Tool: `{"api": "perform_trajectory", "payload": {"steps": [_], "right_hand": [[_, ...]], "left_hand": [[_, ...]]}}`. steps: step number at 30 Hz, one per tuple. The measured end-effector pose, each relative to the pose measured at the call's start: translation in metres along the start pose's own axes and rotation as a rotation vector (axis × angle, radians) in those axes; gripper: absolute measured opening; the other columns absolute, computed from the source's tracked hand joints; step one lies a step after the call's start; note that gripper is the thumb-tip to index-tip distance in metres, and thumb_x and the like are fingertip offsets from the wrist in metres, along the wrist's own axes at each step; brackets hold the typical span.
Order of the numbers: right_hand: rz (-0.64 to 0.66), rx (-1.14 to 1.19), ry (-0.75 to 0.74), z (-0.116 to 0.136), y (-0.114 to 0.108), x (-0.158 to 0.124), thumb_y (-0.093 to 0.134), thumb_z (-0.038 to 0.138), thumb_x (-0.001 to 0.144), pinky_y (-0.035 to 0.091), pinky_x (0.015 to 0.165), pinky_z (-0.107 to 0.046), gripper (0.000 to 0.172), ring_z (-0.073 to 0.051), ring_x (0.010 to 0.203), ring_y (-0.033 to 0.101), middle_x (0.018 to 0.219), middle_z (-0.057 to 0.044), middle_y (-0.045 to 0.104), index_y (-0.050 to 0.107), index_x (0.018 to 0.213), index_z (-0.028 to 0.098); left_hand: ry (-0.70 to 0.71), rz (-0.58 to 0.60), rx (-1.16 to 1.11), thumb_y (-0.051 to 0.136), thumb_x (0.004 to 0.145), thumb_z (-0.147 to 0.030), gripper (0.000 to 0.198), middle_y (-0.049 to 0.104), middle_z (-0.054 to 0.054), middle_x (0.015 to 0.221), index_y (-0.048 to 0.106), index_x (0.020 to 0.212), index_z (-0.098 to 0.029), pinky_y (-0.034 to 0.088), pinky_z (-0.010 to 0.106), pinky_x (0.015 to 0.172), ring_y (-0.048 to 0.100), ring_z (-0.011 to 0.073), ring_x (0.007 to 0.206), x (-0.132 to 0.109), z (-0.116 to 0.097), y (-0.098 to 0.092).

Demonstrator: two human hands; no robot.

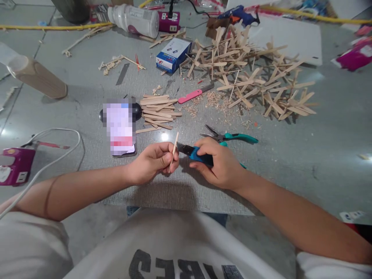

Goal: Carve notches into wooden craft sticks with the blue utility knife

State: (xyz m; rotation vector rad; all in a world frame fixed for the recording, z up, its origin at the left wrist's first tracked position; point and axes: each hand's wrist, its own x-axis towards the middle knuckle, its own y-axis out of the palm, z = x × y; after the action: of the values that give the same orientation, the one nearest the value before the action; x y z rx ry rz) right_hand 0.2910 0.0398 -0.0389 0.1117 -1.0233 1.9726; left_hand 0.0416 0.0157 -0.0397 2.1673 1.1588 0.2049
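- The grey table (290,166) is crowded on its far side; a wide sweep of my forearm there could knock things together.
- Far right, the heap of crossed craft sticks (247,66) sits loosely tangled; tugging one piece could loosen its neighbours' joints.
- My right hand (223,164), near the middle, is wrapped around a utility knife (200,155); a loosening grip could let it twist.
- My left hand (149,162), just left of it, pinches a single craft stick (174,149); its fingers lie close to the cutting end, so a slip leftward could nick them.
- Left and beyond that hand, the smartphone (120,131) could be bumped by my wrist.
- The green-handled pliers (241,138) lie just beyond my right hand, partly hidden by it; drawing back could snag them.
- The knife's blade (182,148) points left at the stick; I can't tell whether they touch. Too much force, or a deep angle, could split the thin wood.
- The farther wood shavings (215,101) could scatter if brushed.
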Motion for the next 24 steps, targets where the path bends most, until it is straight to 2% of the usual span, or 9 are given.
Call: {"api": "perform_trajectory", "payload": {"steps": [4, 10, 16, 24], "right_hand": [[0.093, -0.133, -0.062, 0.002, -0.006, 0.004, 0.06, 0.042, 0.11, 0.043, 0.063, -0.029, 0.019, -0.019, 0.081, 0.067, 0.093, -0.004, 0.071, 0.057, 0.103, 0.024], [0.143, -0.17, -0.127, 0.002, -0.011, 0.005, 0.054, 0.041, 0.113, 0.044, 0.066, -0.028, 0.021, -0.018, 0.083, 0.072, 0.102, -0.007, 0.077, 0.06, 0.107, 0.022], [0.1, -0.256, -0.214, -0.001, -0.017, 0.007, 0.058, 0.032, 0.11, 0.051, 0.073, -0.029, 0.009, -0.02, 0.091, 0.076, 0.108, -0.006, 0.08, 0.06, 0.115, 0.024], [0.01, -0.399, -0.331, -0.004, -0.022, 0.011, 0.063, 0.026, 0.108, 0.053, 0.071, -0.031, 0.009, -0.019, 0.085, 0.075, 0.103, -0.005, 0.08, 0.061, 0.115, 0.023]], "left_hand": [[-0.006, 0.018, -0.02, 0.085, 0.094, -0.05, 0.041, 0.062, -0.002, 0.065, 0.061, 0.088, -0.017, 0.042, 0.024, 0.059, 0.055, 0.0101, 0.057, 0.0, 0.0, -0.001], [-0.02, 0.023, 0.057, 0.083, 0.096, -0.055, 0.045, 0.063, -0.002, 0.06, 0.06, 0.085, -0.017, 0.033, 0.021, 0.049, 0.052, 0.0078, 0.048, 0.0, 0.001, -0.004], [-0.034, 0.004, 0.099, 0.083, 0.094, -0.057, 0.046, 0.064, -0.002, 0.059, 0.061, 0.087, -0.017, 0.032, 0.021, 0.048, 0.052, 0.0078, 0.047, -0.001, 0.001, -0.003], [-0.057, -0.026, 0.133, 0.083, 0.094, -0.058, 0.047, 0.062, -0.003, 0.058, 0.062, 0.087, -0.017, 0.033, 0.021, 0.05, 0.051, 0.0076, 0.047, -0.001, -0.002, -0.003]]}}
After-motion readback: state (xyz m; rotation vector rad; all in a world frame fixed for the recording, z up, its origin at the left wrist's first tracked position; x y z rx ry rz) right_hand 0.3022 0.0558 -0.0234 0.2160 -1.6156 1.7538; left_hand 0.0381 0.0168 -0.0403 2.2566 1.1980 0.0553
